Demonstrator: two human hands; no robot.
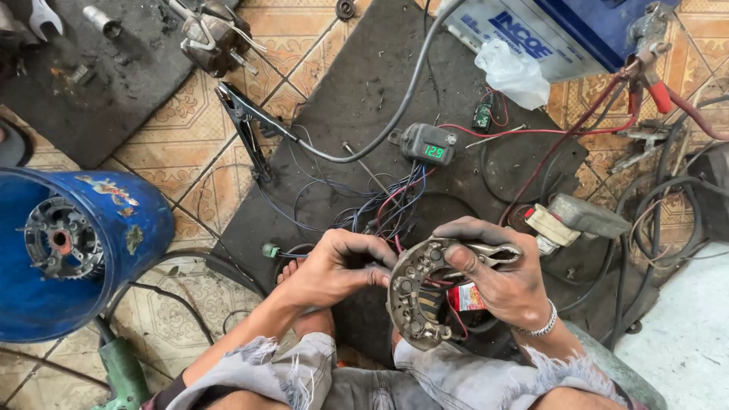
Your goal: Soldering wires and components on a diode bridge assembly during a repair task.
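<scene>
Soft even daylight, sharp, wide-angle.

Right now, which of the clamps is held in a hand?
The metal clamp in the right hand, pressed against the horseshoe-shaped part. The black clamp lies untouched on the floor; the red-handled one grips the battery.

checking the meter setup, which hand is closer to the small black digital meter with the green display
Right. The right hand, holding the horseshoe-shaped metal part and a clip, sits below the digital meter and slightly right. The left hand is lower and off to the left, a bit farther away.
</scene>
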